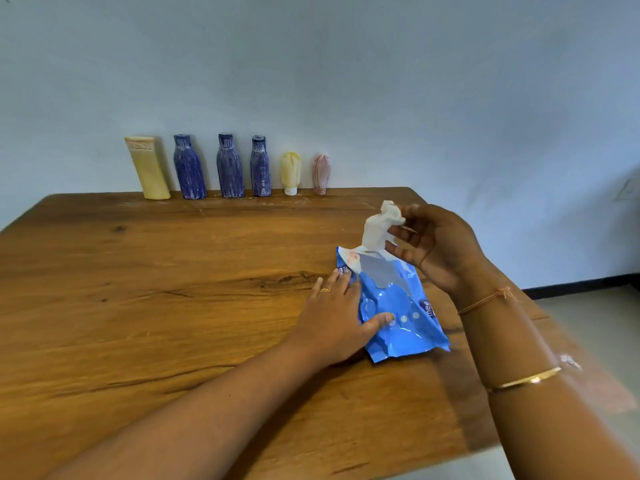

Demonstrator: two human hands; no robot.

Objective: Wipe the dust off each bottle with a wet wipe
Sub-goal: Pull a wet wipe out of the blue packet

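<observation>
Now my right grip [440, 247] pinches the wet wipe [379, 226], half drawn from the blue wipe pack [398, 306], which my left grip [332, 320] presses flat, fingers straight, on the desk [138, 271]. The six dusty bottles [229, 166] stand well apart at the far edge. Pulled askew, the wipe could tear or drag out a second.

- Six bottles [229, 166] stand in a row along the table's [138, 306] far edge, against the wall [346, 81].
- Wet-wipe pack [398, 306] lies nearer, right of centre, a wipe [377, 226] rising from its far end.
</observation>
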